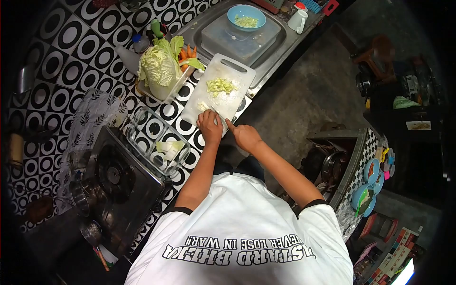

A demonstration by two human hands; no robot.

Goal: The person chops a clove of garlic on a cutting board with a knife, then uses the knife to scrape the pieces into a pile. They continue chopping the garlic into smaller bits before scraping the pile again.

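Observation:
On the white cutting board (240,88), my left hand (210,126) has its fingers curled down onto a whitish piece of cabbage (203,107), mostly covered by the fingers. My right hand (245,138) is closed around a knife, its index finger stretched along the top. The knife blade (220,116) lies just right of my left fingertips, its edge at the board; the handle is hidden in my palm. Farther up the board sits a heap of chopped pale green cabbage (221,86).
A napa cabbage (159,66) and carrots (186,56) fill a plastic tub left of the board. A glass dish (137,137) holds cabbage pieces beside the stove (114,175). Beyond the board, a blue bowl (246,18) with chopped cabbage stands over the sink (194,35).

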